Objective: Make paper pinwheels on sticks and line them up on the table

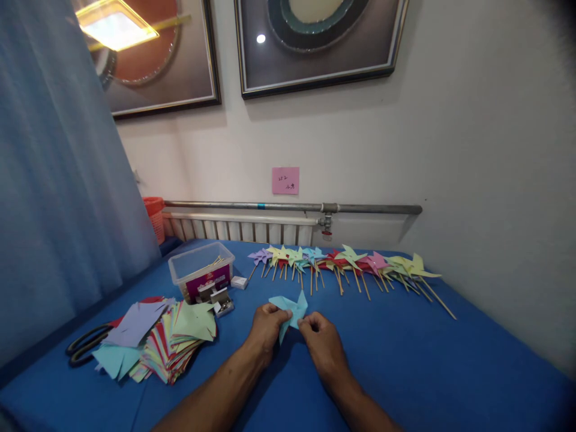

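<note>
Hands [265, 327] [323, 343] pinch a blue paper pinwheel [297, 308], left thumb [284, 314] partly covering its middle.

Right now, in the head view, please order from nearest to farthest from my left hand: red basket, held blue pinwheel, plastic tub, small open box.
1. Blue pinwheel: in your left hand.
2. Small open box: to the hand's left.
3. Plastic tub: behind that box.
4. Red basket: back left, beyond the tub.
</note>
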{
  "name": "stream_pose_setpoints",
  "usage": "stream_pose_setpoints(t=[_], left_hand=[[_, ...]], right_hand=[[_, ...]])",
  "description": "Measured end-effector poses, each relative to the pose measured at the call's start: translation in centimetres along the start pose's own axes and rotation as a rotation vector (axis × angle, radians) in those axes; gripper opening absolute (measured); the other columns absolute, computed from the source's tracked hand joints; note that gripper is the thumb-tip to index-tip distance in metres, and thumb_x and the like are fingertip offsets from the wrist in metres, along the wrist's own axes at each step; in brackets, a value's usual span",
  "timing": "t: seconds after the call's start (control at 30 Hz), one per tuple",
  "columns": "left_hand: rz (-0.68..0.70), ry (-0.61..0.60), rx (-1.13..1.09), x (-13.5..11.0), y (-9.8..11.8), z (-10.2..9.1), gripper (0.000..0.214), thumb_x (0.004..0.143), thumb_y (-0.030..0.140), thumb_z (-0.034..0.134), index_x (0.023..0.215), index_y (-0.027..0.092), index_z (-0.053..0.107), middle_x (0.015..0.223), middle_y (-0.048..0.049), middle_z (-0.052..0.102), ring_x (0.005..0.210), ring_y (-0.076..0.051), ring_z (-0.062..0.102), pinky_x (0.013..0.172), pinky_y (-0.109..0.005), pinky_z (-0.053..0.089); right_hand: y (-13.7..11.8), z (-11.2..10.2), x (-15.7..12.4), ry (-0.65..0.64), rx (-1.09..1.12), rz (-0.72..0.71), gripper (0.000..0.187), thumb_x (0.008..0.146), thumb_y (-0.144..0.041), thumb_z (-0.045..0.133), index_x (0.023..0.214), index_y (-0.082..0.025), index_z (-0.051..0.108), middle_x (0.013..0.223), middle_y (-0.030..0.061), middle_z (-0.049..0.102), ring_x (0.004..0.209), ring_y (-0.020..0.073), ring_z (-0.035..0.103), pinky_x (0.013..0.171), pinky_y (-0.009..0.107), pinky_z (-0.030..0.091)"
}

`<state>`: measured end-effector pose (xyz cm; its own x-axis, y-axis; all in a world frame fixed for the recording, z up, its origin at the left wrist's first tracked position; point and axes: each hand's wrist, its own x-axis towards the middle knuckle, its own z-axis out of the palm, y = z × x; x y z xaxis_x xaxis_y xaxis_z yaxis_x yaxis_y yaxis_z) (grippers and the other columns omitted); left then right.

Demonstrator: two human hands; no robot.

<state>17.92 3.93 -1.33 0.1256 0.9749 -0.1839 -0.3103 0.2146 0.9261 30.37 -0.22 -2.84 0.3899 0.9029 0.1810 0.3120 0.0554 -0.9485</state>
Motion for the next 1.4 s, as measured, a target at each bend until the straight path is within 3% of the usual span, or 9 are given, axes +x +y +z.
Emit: stream_pose_setpoints(t=[0.3, 0.5, 0.6, 0.7, 0.8, 0.87, 1.0, 1.17, 1.4], left_hand=[[0.039, -0.006, 0.097, 1.0, -0.9, -0.5, 0.024, 0.057, 0.027, 0.078, 0.06, 0.018, 0.056, 0.05, 0.0045, 0.054, 0.045, -0.01, 0.046, 0.048, -0.024, 0.036], [0.043, -0.016, 0.123, 1.2, -0.9, -0.7, 0.028, 0.057, 0.03, 0.079, 0.059, 0.019, 0.054, 0.05, 0.0053, 0.053, 0.046, -0.009, 0.047, 0.053, -0.024, 0.041], [0.043, -0.019, 0.123, 1.1, -0.9, -0.7, 0.028, 0.058, 0.031, 0.079, 0.06, 0.019, 0.054, 0.049, 0.0049, 0.053, 0.045, -0.009, 0.046, 0.053, -0.024, 0.04], [0.041, -0.037, 0.136, 1.2, -0.9, -0.8, 0.029, 0.059, 0.033, 0.08, 0.061, 0.018, 0.055, 0.05, 0.0032, 0.056, 0.045, -0.01, 0.046, 0.052, -0.024, 0.038], [0.057, -0.075, 0.147, 1.4, -1.1, -0.9, 0.029, 0.06, 0.034, 0.08, 0.061, 0.017, 0.057, 0.051, 0.0024, 0.057, 0.046, -0.009, 0.046, 0.051, -0.024, 0.036], [0.072, -0.086, 0.162, 1.4, -1.1, -0.9, 0.029, 0.061, 0.034, 0.081, 0.06, 0.017, 0.057, 0.05, 0.0028, 0.056, 0.045, -0.009, 0.044, 0.05, -0.023, 0.034], [0.063, -0.121, 0.156, 0.9, -0.7, -0.8, 0.029, 0.059, 0.033, 0.083, 0.061, 0.016, 0.059, 0.053, 0.0021, 0.058, 0.047, -0.01, 0.047, 0.051, -0.024, 0.035], [0.015, -0.142, 0.158, 0.3, -0.5, -0.6, 0.03, 0.057, 0.033, 0.084, 0.06, 0.016, 0.059, 0.052, 0.0012, 0.058, 0.045, -0.01, 0.048, 0.049, -0.024, 0.035], [0.07, -0.094, 0.262, 0.4, -0.3, -0.5, 0.024, 0.059, 0.029, 0.079, 0.059, 0.017, 0.058, 0.05, 0.0024, 0.056, 0.045, -0.01, 0.045, 0.048, -0.024, 0.034]], right_hand=[[-1.0, 0.1, -0.7, -0.041, -0.117, 0.01, 0.024, 0.076, -0.044, 0.056, 0.062, -0.026, 0.053, 0.057, -0.0034, 0.058, 0.06, 0.0192, 0.054, 0.062, 0.031, 0.037], [-0.9, 0.1, -0.9, -0.056, -0.061, -0.041, 0.025, 0.078, -0.045, 0.057, 0.063, -0.025, 0.053, 0.059, -0.0032, 0.058, 0.061, 0.0186, 0.053, 0.062, 0.03, 0.038], [-0.2, 0.2, -0.3, -0.02, 0.061, -0.047, 0.026, 0.075, -0.048, 0.064, 0.066, -0.026, 0.055, 0.062, -0.0027, 0.059, 0.064, 0.0191, 0.056, 0.064, 0.03, 0.042], [0.2, 0.2, 0.4, 0.004, 0.312, 0.044, 0.034, 0.066, -0.051, 0.077, 0.081, -0.025, 0.061, 0.07, -0.0006, 0.068, 0.068, 0.0215, 0.063, 0.068, 0.032, 0.049], [-0.1, -0.1, 0.6, -0.126, 0.549, 0.162, 0.051, 0.061, -0.052, 0.084, 0.098, -0.023, 0.066, 0.079, 0.0025, 0.075, 0.072, 0.0242, 0.07, 0.072, 0.035, 0.053], [-0.5, -0.4, 0.4, -0.236, 0.597, 0.202, 0.048, 0.064, -0.051, 0.084, 0.098, -0.021, 0.07, 0.083, 0.0039, 0.077, 0.078, 0.0244, 0.072, 0.075, 0.035, 0.054], [-0.6, -0.5, 0.2, -0.299, 0.602, 0.207, 0.037, 0.066, -0.043, 0.084, 0.092, -0.019, 0.075, 0.085, 0.0043, 0.078, 0.084, 0.0237, 0.071, 0.076, 0.032, 0.053], [0.2, -0.2, 0.8, -0.254, 0.54, 0.207, 0.033, 0.065, -0.042, 0.081, 0.087, -0.017, 0.077, 0.074, 0.0019, 0.075, 0.065, 0.0192, 0.064, 0.066, 0.031, 0.051], [1.1, 0.2, 1.2, -0.179, 0.354, 0.101, 0.035, 0.067, -0.045, 0.077, 0.086, -0.016, 0.077, 0.073, 0.0031, 0.075, 0.066, 0.0197, 0.062, 0.062, 0.029, 0.047]])
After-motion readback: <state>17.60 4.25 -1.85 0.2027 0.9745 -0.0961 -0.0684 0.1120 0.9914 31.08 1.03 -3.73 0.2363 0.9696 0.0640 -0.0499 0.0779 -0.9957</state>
